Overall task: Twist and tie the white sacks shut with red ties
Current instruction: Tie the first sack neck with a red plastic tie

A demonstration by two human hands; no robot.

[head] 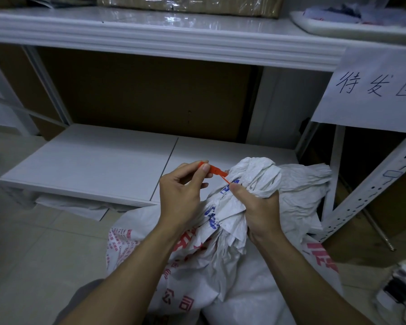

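The red tie (213, 171) lies roughly level, long axis left to right, tail running into the gathered neck of the white sack (249, 184). Left hand (183, 191) pinches its tab; right hand (256, 205) clamps the neck (crumpled, printed red and blue). Sack rests on a tiled floor (33, 254) before a white shelf (92, 165).

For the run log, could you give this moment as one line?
right hand: grips twisted sack neck | left hand: pinches red tie | tie: not closed
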